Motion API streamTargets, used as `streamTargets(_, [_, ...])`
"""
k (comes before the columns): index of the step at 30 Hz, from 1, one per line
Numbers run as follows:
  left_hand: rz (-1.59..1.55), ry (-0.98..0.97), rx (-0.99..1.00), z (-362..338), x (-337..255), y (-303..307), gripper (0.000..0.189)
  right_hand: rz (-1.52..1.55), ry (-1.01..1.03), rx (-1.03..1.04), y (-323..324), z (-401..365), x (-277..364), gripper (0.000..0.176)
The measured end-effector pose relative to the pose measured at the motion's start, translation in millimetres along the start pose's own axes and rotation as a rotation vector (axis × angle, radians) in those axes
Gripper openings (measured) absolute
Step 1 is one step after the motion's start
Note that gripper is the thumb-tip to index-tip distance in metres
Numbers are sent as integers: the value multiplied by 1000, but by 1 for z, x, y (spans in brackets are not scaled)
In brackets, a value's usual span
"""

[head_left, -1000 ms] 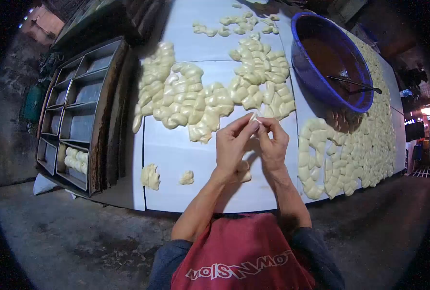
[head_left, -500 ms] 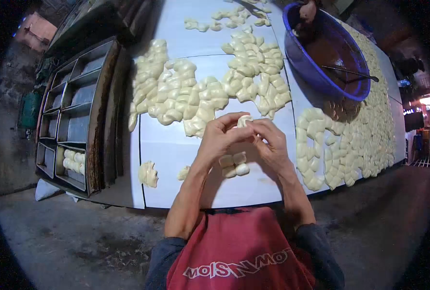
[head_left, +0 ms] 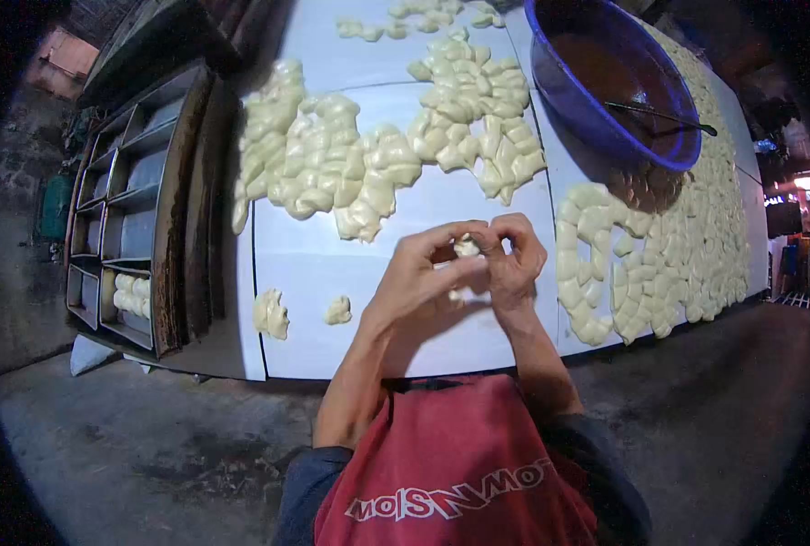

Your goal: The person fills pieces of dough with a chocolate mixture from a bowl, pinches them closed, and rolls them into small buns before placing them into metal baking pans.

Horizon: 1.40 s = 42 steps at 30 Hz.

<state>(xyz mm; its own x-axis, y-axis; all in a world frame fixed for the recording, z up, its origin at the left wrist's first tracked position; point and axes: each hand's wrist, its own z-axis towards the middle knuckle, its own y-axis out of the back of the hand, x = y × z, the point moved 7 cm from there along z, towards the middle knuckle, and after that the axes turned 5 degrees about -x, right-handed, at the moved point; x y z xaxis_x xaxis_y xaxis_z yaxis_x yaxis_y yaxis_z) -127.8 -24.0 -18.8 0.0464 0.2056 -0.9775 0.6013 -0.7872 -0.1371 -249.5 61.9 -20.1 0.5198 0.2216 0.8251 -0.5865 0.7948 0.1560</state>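
Observation:
A small piece of pale dough (head_left: 466, 246) is held between my two hands over the near part of the white table. My left hand (head_left: 420, 271) curls its thumb and fingers round the dough from the left. My right hand (head_left: 516, 261) is closed at its right side, thumb and fingertips pinched on the dough's edge. Below them, my hands mostly cover some dough balls on the table, and only a pale bit (head_left: 459, 296) shows. To the left of my left hand lie a small dough lump (head_left: 337, 310) and a larger dough lump (head_left: 271, 314).
Many flattened dough pieces (head_left: 318, 168) spread across the white table (head_left: 332, 264), with more dough pieces (head_left: 650, 282) at right. A blue basin (head_left: 543, 77) of brown filling holds a long-handled utensil (head_left: 659, 114). Metal baking pans (head_left: 132, 218) stand left, one containing dough rolls (head_left: 132, 296).
My hands have come nearer to me and now hide the dough balls beneath them. Another person's hand at the basin is no longer in view. The camera view has shifted slightly.

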Motion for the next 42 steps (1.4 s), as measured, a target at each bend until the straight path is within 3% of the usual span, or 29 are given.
streamTargets(3, [0,165,-203,0,17,9,27,-15,-218,178,0,-6,-12,26])
streamTargets(4, [-56,125,-261,-2,20,11,24,-33,-223,222,-1,-5,-5,27])
streamTargets(6, [-262,258,-263,-9,27,9,26,-77,-146,295,-1,-4,18,28])
streamTargets(8, [-270,161,-226,-8,45,7,35,-140,-60,382,1,-11,40,29])
streamTargets(11, [-147,225,-214,-23,34,4,43,-114,-177,468,22,-24,24,29])
streamTargets(12, [-90,243,-208,-30,29,4,47,9,-465,452,29,-28,16,24])
streamTargets(15, [49,139,-358,-50,27,37,44,170,-868,448,41,-44,-5,17])
streamTargets(16, [81,121,-413,-60,27,51,43,134,-843,496,38,-53,-18,19])
streamTargets(19, [25,115,-603,-98,36,96,37,-277,-449,745,24,-45,-6,23])
streamTargets(20, [90,101,-680,-114,35,111,34,-417,-428,778,21,-41,5,28])
streamTargets(23, [360,98,-991,-173,34,160,27,-629,-251,639,20,-38,15,28])
streamTargets(24, [424,142,-1072,-191,34,174,26,-474,-343,462,20,-32,20,28])
streamTargets(25, [493,125,-1152,-204,32,186,25,-441,-378,473,7,-32,29,28])
streamTargets(27, [795,-31,-1154,-224,27,202,28,-390,-444,490,-15,-33,44,27])
streamTargets(31, [776,20,-1108,-232,37,208,37,-215,-75,812,-115,-55,71,29])
streamTargets(33, [861,50,-1078,-226,39,212,39,-148,47,933,-168,-70,79,39])
streamTargets(36, [776,112,-1016,-217,34,220,36,-247,266,914,-228,-86,92,54])
streamTargets(39, [703,45,-959,-217,30,229,31,-384,299,967,-257,-102,111,66])
streamTargets(42, [497,58,-900,-222,36,240,28,-362,338,937,-269,-114,114,56])
